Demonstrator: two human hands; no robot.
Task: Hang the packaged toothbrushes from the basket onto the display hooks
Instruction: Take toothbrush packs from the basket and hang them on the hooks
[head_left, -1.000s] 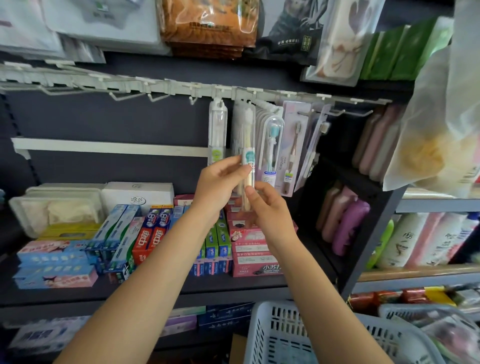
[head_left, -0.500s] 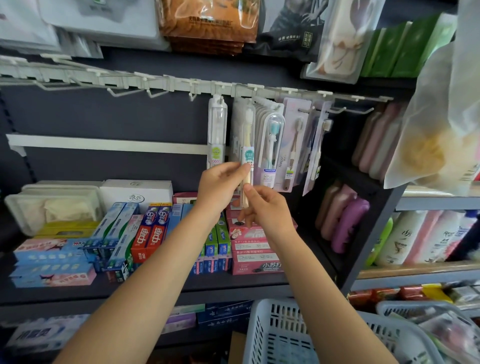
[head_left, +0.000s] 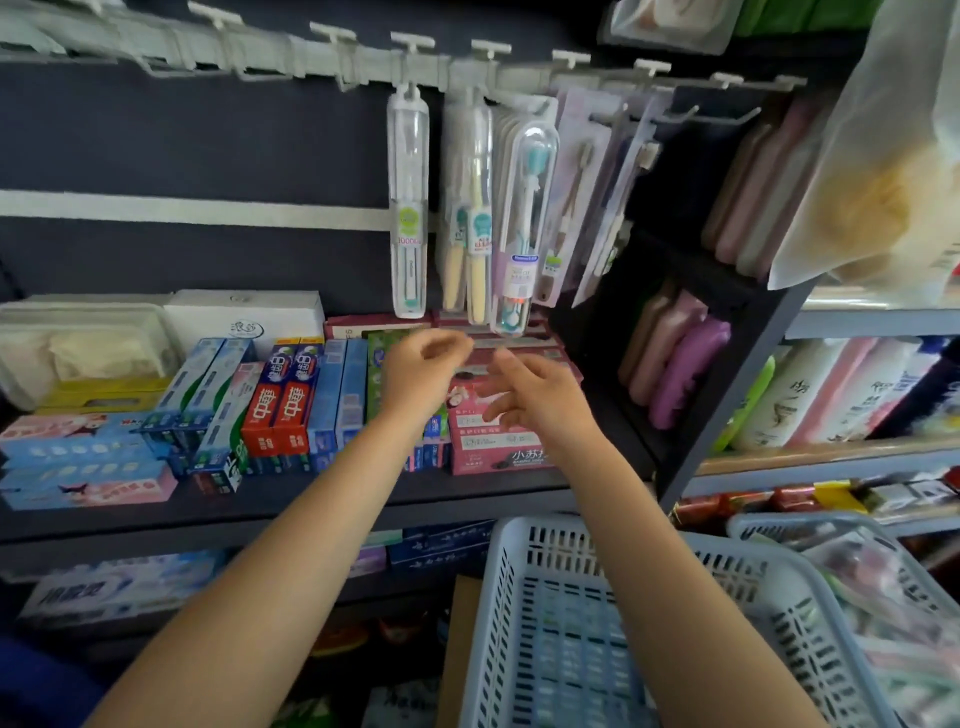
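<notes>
Hovering below the hanging packaged toothbrushes (head_left: 478, 228), the left hand (head_left: 415, 371) and right hand (head_left: 535, 395) are seen empty, fingers loosely spread, nothing gripped. The packs are hung on the display hooks (head_left: 410, 47) above toothpaste boxes (head_left: 280, 405); the basket (head_left: 649, 623) is set lower right.

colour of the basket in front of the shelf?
The basket is pale blue plastic with slotted walls; head view, the only one, shows it.

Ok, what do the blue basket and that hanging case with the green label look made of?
Pale blue slotted basket: looks like moulded plastic, matte, with rows of regular cut-out slots. Clear toothbrush case with the green label: seemingly rigid transparent plastic, glossy; the brush shows through it.
</notes>
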